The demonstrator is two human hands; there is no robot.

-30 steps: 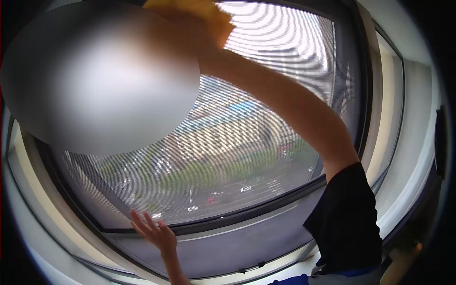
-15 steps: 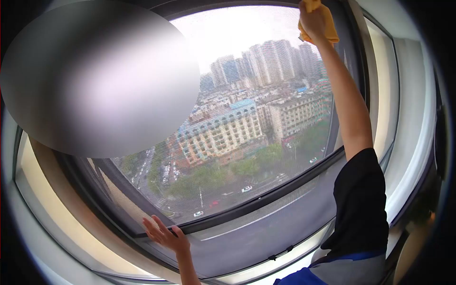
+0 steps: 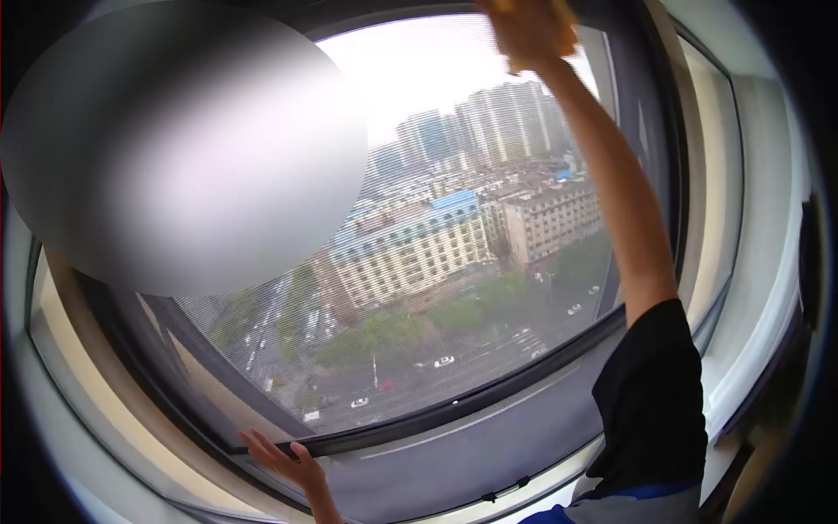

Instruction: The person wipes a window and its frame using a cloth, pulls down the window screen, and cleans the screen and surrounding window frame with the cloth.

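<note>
High up near the top edge of the window screen, my right hand (image 3: 534, 39) presses a yellow-orange cloth (image 3: 563, 19) toward the mesh. The hand is smeared by motion, and the cloth shows around the fingers. Low on the left, my left hand (image 3: 295, 463) is spread with its fingers apart, at the dark lower bar (image 3: 384, 434) of the screen frame. It holds nothing. Whether its palm bears on the frame I cannot tell. The fine mesh screen (image 3: 436, 367) fills the middle of the view.
Beyond the mesh are city buildings (image 3: 410, 249), trees and a road with cars. Below the bar is a grey lower panel (image 3: 489, 437) with a small black latch (image 3: 523, 481). Pale window surrounds (image 3: 759, 201) curve along both sides. A blurred grey oval covers the upper left.
My right hand and the cloth have moved left along the top of the screen. My left hand has shifted slightly down and left in view, as has the lower bar.
</note>
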